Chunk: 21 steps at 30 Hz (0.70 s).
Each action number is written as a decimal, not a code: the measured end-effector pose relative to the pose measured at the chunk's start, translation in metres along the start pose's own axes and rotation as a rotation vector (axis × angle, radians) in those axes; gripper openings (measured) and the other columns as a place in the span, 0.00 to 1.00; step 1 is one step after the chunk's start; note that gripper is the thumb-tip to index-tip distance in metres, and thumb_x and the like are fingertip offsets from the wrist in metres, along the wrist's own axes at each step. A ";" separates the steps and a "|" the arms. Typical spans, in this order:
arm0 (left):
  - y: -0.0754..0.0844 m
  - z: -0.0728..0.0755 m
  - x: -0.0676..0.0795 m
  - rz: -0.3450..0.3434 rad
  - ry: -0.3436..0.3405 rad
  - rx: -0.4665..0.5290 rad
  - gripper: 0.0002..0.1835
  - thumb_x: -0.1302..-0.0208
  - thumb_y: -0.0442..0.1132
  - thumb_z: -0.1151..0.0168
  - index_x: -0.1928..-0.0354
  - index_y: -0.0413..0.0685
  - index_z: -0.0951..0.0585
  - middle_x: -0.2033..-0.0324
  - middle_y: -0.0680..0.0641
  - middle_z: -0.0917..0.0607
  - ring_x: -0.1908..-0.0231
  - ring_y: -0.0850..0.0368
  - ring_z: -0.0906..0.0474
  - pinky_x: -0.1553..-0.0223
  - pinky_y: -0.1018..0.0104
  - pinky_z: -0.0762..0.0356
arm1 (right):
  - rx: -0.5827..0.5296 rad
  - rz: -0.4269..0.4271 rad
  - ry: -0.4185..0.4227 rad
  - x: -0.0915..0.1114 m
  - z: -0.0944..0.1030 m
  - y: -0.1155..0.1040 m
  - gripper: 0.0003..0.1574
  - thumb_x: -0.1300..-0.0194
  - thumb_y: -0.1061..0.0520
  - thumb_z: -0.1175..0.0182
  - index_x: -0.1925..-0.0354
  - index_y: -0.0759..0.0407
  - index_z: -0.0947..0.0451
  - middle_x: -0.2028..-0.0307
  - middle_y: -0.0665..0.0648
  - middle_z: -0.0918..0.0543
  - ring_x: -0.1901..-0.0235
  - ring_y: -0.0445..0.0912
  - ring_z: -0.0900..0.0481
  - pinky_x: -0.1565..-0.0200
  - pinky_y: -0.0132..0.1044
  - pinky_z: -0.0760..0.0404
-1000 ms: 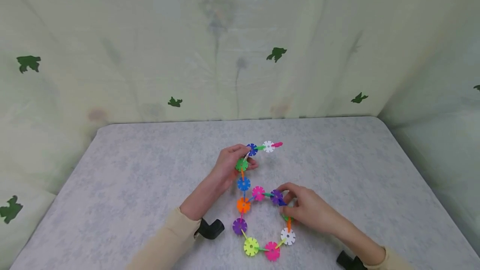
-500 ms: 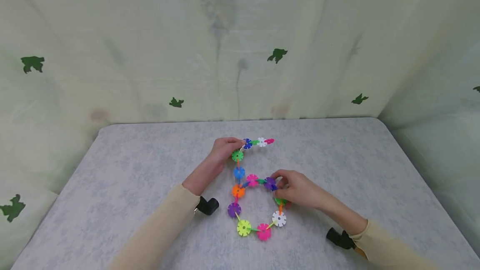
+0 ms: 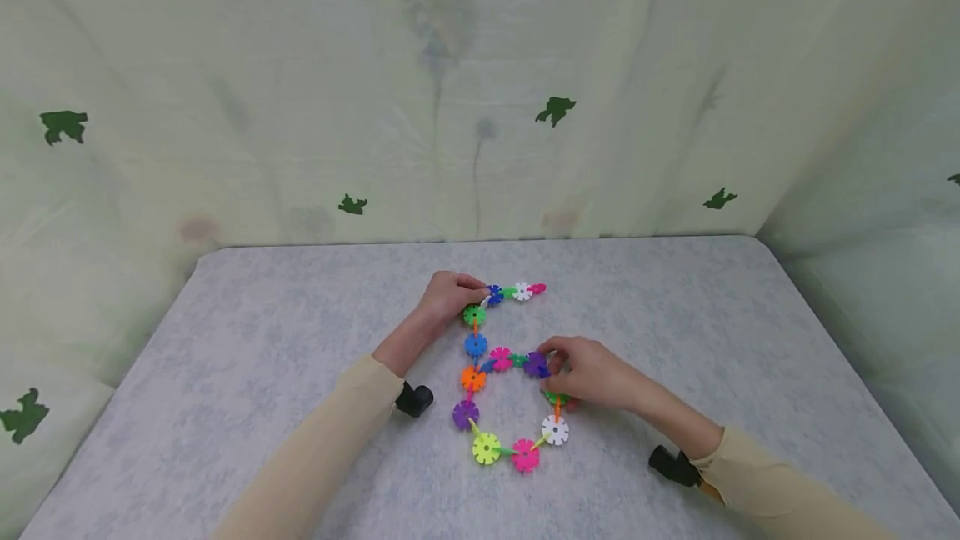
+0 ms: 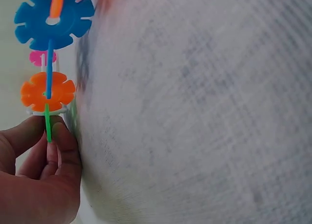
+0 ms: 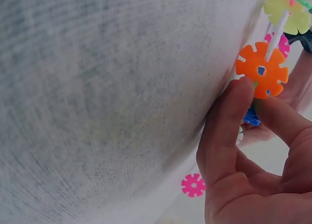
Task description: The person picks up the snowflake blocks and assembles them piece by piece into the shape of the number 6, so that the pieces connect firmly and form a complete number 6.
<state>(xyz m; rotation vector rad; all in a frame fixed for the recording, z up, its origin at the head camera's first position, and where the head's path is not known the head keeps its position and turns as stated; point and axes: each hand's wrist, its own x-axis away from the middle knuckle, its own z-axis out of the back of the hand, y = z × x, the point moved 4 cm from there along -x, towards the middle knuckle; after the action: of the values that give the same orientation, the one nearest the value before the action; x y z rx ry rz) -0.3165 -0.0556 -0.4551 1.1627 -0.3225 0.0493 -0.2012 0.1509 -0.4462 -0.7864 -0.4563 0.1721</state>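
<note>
Slotted plastic snowflake discs are joined into a chain (image 3: 486, 448) shaped like a 6 in the head view. My left hand (image 3: 446, 297) pinches its upper bend, beside a green disc (image 3: 474, 315) and a dark blue disc (image 3: 495, 295). In the left wrist view, thumb and fingers hold an edge-on green disc (image 4: 48, 129) below an orange disc (image 4: 39, 92). My right hand (image 3: 596, 372) pinches the loop's upper right, by a purple disc (image 3: 536, 365); its fingers partly hide a green disc (image 3: 557, 398). An orange disc (image 5: 253, 65) shows at its fingertips in the right wrist view.
The chain is on a grey mottled tabletop (image 3: 300, 340). Behind the table's far edge hangs a pale curtain (image 3: 300, 107) with green leaf shapes, and it continues along the sides. Black camera mounts sit at the left wrist (image 3: 415, 399) and right wrist (image 3: 675, 467).
Both hands have shifted the chain away from the body and slightly left. In the last half second it has moved only a little, and both hands keep their hold.
</note>
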 end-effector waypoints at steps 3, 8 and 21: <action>0.000 -0.001 0.001 -0.036 0.005 -0.024 0.10 0.35 0.37 0.34 0.56 0.40 0.13 0.56 0.43 0.16 0.57 0.51 0.22 0.60 0.66 0.23 | 0.002 0.007 0.002 0.001 0.000 0.000 0.27 0.41 0.58 0.30 0.44 0.57 0.24 0.67 0.51 0.22 0.78 0.44 0.25 0.73 0.36 0.25; 0.000 -0.004 0.003 -0.082 0.022 -0.047 0.09 0.35 0.35 0.35 0.57 0.39 0.13 0.59 0.43 0.15 0.58 0.52 0.21 0.60 0.64 0.23 | -0.024 0.040 -0.004 0.003 0.002 0.004 0.28 0.41 0.58 0.30 0.42 0.57 0.25 0.65 0.51 0.22 0.74 0.44 0.25 0.72 0.38 0.25; -0.002 -0.005 0.003 -0.142 -0.007 -0.036 0.10 0.33 0.31 0.39 0.52 0.42 0.15 0.58 0.44 0.16 0.63 0.53 0.24 0.64 0.68 0.26 | -0.035 0.089 -0.016 0.005 0.002 0.007 0.28 0.39 0.60 0.32 0.41 0.58 0.26 0.64 0.52 0.22 0.72 0.45 0.25 0.71 0.38 0.25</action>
<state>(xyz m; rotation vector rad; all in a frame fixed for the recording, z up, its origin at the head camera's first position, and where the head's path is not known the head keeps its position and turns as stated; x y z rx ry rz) -0.3116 -0.0518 -0.4575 1.1471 -0.2451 -0.0847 -0.1976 0.1589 -0.4483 -0.8409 -0.4403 0.2541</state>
